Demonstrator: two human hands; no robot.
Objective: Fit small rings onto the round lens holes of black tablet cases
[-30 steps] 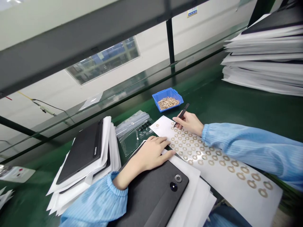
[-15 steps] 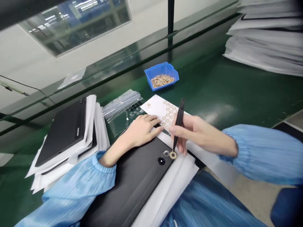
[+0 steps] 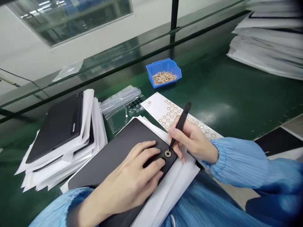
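A flat black back panel (image 3: 113,148) lies tilted on a stack of white sheets (image 3: 165,192) in front of me. My left hand (image 3: 132,173) rests on it with fingers spread, the tips beside the round camera openings and partly covering them. My right hand (image 3: 191,135) grips black tweezers (image 3: 181,121), pointing down and to the left. At their tip a tan ring (image 3: 168,153) sits over a round camera opening near the panel's corner. Whether the tips still pinch the ring, I cannot tell. A white card (image 3: 155,104) with rows of similar rings lies behind my right hand.
A blue bin (image 3: 163,83) of loose tan rings stands at the back. A clear plastic bag (image 3: 118,118) with small black rings lies left of the card. Stacked black panels (image 3: 58,126) with white sheets sit at left, and a tall sheet stack (image 3: 267,53) at far right.
My left hand has come back from the panel's far edge to beside the camera openings. The tweezers and tan ring have shifted slightly left, onto an opening. The view has moved a little.
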